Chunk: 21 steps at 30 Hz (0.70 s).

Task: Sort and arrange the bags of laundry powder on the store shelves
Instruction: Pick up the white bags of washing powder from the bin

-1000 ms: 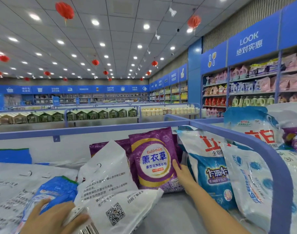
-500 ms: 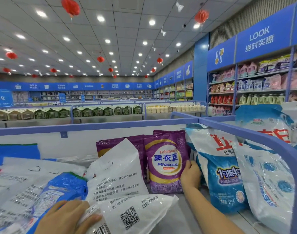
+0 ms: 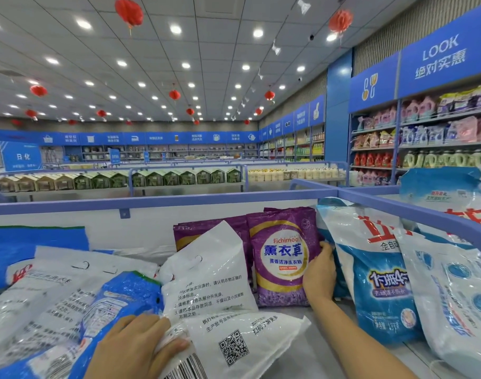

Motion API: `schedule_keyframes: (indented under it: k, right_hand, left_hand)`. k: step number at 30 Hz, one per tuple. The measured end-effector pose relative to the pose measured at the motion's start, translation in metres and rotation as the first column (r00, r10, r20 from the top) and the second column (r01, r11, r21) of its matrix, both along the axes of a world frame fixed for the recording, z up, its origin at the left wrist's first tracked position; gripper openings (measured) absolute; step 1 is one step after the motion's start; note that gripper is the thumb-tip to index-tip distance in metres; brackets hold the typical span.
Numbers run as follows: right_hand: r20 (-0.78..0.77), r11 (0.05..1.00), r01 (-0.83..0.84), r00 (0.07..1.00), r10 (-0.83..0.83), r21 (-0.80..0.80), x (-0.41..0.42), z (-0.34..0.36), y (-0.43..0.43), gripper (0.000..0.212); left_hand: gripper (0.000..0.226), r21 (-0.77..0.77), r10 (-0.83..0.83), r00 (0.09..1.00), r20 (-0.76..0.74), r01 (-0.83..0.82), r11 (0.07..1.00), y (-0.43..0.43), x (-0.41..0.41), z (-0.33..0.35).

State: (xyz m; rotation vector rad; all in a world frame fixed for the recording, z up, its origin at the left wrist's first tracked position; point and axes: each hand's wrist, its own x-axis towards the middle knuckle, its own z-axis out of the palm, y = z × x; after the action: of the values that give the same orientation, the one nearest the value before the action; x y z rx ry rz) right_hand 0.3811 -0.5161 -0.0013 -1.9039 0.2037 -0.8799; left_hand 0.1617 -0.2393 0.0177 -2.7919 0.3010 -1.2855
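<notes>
Near left, lying flat in a heap: white-and-blue plastic powder bags point(image 3: 56, 302). Just right of them, left hand point(image 3: 135, 348) clamped, thumb on top, on the near edge of a white printed plastic bag point(image 3: 233, 337) bearing a QR code. Farther right, upright near the white back panel point(image 3: 151, 222): a purple plastic powder bag point(image 3: 283, 258), gripped at its right edge by right hand point(image 3: 320, 272). Far right, leaning under the blue metal rail point(image 3: 425, 214): tall blue-and-white powder bags point(image 3: 378, 283).

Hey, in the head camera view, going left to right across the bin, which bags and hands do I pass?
Blue bag → left hand → white QR-code bag → purple lavender bag → right hand → blue-and-white bag.
</notes>
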Motion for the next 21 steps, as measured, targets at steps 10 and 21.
schedule_keyframes:
  k: [10, 21]
  right_hand:
    - [-0.310, 0.674, -0.713, 0.696, 0.647, -0.195, -0.072, 0.054, 0.022, 0.038]
    - [-0.521, 0.573, -0.816, 0.524, 0.674, -0.080, -0.098, 0.030, 0.067, 0.083]
  left_hand:
    - [0.073, 0.025, -0.066, 0.998, -0.020, 0.067, 0.997, -0.007, -0.009, 0.000]
    - [0.126, -0.056, 0.384, 0.784, -0.487, -0.467, 0.883, 0.029, -0.052, 0.008]
